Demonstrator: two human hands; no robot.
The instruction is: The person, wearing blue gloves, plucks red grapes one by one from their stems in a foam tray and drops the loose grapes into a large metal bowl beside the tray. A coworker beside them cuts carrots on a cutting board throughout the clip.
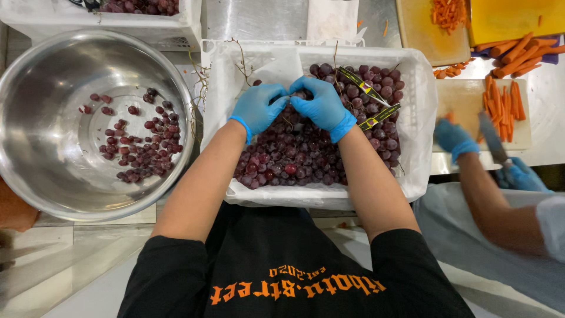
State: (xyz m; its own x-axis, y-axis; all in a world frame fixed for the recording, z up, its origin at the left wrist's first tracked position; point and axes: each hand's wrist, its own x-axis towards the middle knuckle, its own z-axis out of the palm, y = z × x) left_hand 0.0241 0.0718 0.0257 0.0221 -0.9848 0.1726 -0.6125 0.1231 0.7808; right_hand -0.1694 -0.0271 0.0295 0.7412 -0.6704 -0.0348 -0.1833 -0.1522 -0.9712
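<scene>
A white crate [424, 118] lined with clear plastic holds a heap of red grapes [294, 159] in front of me. Both my hands wear blue gloves and meet over the far part of the heap. My left hand [259, 108] and my right hand [322, 105] pinch a grape cluster between their fingertips; the grapes in the fingers are mostly hidden. A bare stem [200, 88] sticks up at the crate's left rim. To the left, a large steel bowl [35, 135] holds loose red grapes [138, 147].
On the right a co-worker's blue-gloved hand [453, 138] and a knife [491, 138] cut carrot sticks [506, 109] on a board; more carrots [512, 53] lie beyond. Another white crate [118, 23] with grapes sits top left. Yellow-black bands [368, 97] lie on the grapes.
</scene>
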